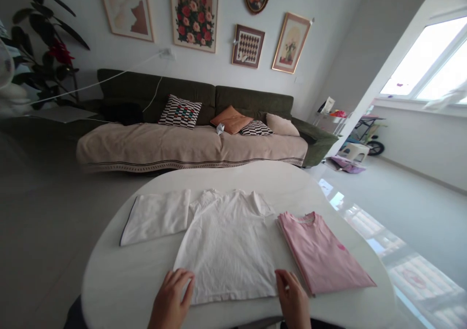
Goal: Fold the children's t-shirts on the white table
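Note:
A white short-sleeved T-shirt lies spread flat, its neck and sleeves at the far end and its hem toward me. My left hand pinches the shirt's left side near the hem, thumb and fingertips close together. At the opposite side, my right hand has its fingers closed on the right edge just above the hem. Left of the shirt lies a folded white cloth with a dark edge, close against the sleeve. On the right is a folded pink shirt, its neckline pointing away from me.
Everything lies on a white rounded table. Beyond it stands a dark green sofa with a beige cover and several cushions. A white stool and a purple item are on the floor at right.

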A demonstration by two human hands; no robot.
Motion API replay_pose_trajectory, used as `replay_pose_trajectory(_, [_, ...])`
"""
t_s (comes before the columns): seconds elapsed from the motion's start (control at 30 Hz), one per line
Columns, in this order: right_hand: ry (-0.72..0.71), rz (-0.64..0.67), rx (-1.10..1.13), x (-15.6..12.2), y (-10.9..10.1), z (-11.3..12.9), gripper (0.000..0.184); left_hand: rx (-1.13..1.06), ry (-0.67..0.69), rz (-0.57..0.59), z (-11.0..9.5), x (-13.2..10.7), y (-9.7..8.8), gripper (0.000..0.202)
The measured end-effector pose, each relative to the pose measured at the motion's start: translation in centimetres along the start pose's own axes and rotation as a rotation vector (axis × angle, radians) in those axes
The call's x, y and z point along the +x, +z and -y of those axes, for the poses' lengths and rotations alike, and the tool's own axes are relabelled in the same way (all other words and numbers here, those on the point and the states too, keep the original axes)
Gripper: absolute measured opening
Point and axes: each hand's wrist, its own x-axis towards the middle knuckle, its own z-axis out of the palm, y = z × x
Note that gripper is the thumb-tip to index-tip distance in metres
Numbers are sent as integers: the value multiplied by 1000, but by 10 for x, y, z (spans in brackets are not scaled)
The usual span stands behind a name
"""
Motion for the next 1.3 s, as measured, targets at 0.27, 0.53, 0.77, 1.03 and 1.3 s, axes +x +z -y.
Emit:
replay_pose_trajectory(0.27, [-120,282,-423,40,36,43,49,181,39,288,-26,78,64,46])
replay_pose_trajectory(0.53, [-94,354,-493,16,21,25,52,231,43,350,-15,31,62,54])
replay_pose_trajectory(0.77, [-76,265,-549,53,40,62,43,91,-93,312,-14,91,60,34])
replay_pose_trajectory(1.03, [-135,272,-514,58,68,55,50,130,-246,225,32,191,75,37])
replay_pose_trajectory(1.3, [-123,265,-489,59,67,55,50,-56,-518,-36,80,229,46,37])
